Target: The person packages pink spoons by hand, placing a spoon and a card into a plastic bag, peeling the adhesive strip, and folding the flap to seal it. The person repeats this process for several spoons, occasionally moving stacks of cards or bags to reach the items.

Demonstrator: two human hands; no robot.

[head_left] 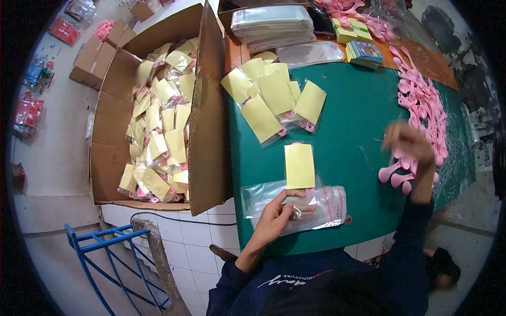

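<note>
My left hand (278,211) is at the front of the table, its thumb and fingers around the edge of a clear plastic bag (316,221) from a flat stack. Some fingertips show through the film. Just beyond it lies a packed bag with a yellow card (299,166), a bit of pink showing at its top. My right hand (408,141), smeared by motion, is over the left edge of a long heap of pink spoons (421,100); whether it holds one cannot be made out.
Several packed bags with yellow cards (262,120) lie farther back on the green table (348,121). To the left stands a big cardboard box (211,121) full of similar bags. Clear bag stacks (271,23) and card stacks (365,52) line the back. A blue metal rack (113,247) stands lower left.
</note>
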